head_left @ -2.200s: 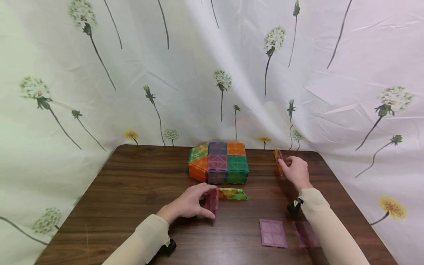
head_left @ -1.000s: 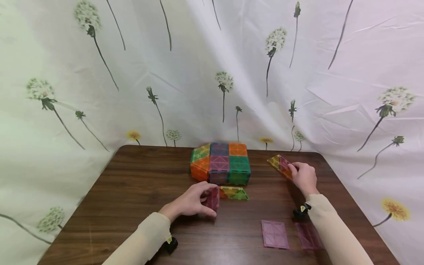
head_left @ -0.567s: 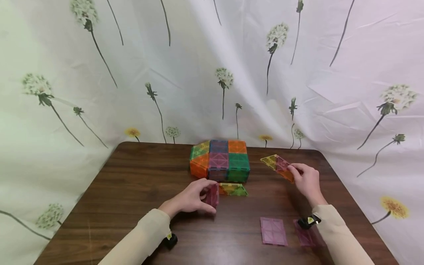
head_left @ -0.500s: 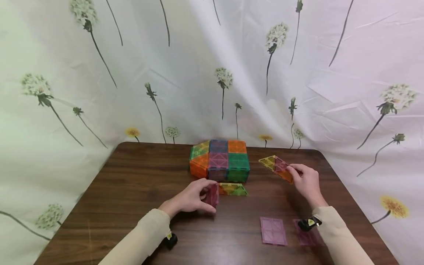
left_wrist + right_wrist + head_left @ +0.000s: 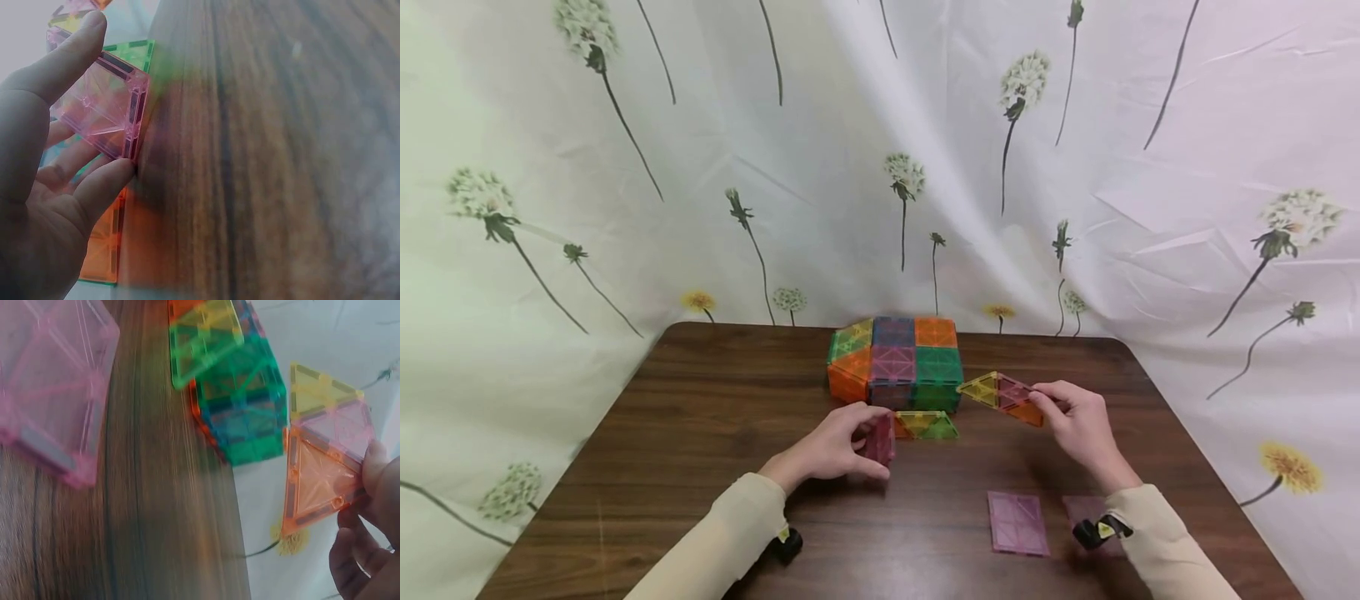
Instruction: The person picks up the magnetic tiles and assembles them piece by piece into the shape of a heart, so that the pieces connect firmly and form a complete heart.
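In the head view my left hand (image 5: 831,446) holds a pink square magnetic tile (image 5: 881,442) upright at the table's middle, thumb at its near edge and fingers at the far one. That tile meets the left end of a standing strip of orange, yellow and green triangle tiles (image 5: 928,426). My right hand (image 5: 1078,421) pinches a joined strip of yellow, pink and orange triangle tiles (image 5: 997,392) by its right end, raised above the table. The right wrist view shows thumb and fingers at the orange triangle (image 5: 322,478) and the pink one beside it.
Behind both hands stands a block built of coloured magnetic tiles (image 5: 893,364), close to the table's back edge. One pink square tile (image 5: 1018,523) lies flat at front right. Another pink tile (image 5: 1081,505) is partly covered by the right wrist camera. A flower-printed curtain (image 5: 820,167) hangs behind the table (image 5: 715,375).
My right hand has lifted the triangle strip from the back right and carried it left and nearer, its face turned toward the camera. The left hand keeps its hold on the pink tile.
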Motion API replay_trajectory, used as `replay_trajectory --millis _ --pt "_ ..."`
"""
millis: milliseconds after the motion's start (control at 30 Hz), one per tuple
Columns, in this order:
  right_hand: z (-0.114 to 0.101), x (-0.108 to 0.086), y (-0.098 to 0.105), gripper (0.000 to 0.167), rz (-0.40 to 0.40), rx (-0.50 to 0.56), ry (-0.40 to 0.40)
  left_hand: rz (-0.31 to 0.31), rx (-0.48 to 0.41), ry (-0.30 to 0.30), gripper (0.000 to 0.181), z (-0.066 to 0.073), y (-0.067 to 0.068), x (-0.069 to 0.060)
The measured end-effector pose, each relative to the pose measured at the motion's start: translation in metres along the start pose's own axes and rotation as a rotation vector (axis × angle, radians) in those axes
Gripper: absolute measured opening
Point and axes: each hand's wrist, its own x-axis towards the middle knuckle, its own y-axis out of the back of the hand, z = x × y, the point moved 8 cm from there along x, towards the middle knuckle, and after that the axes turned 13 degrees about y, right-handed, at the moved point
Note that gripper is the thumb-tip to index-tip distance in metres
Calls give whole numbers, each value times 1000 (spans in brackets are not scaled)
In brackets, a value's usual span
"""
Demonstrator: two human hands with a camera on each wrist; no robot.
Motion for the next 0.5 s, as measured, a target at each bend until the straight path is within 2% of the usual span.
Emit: replay_trajectory --millis 200,500 --pt "-17 1 -15 20 -87 112 81 4 -10 24 82 0 0 3" --pt "-50 -5 -55 21 -282 215 314 3 -5 31 82 -2 -3 5"
